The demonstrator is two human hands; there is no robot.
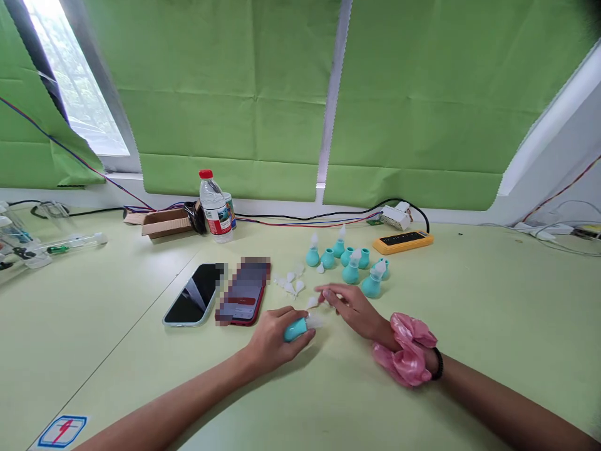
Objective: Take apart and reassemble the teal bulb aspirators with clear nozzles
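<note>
My left hand (280, 338) is wrapped round a small teal bulb (295, 329) that lies tilted, with a translucent white pointed tip (315, 322) at its right end. My right hand (350, 307) is just beyond that tip, its fingers close together at a small white teardrop-shaped piece (312, 302). The fingertips seem to pinch this piece, though part of the contact is hidden. Loose white teardrop pieces (290, 286) lie scattered past my left hand. Behind my right hand stand several teal bulbs, some with a white tip, like this one (350, 270), others with an open neck (327, 259).
Left of my hands lie a red-cased phone (244, 294) and a pale-cased phone (195, 297). At the back stand a water bottle (216, 210) and a cardboard tray (166, 222). An orange power strip (402, 242) lies at the back right. Cables run along the wall.
</note>
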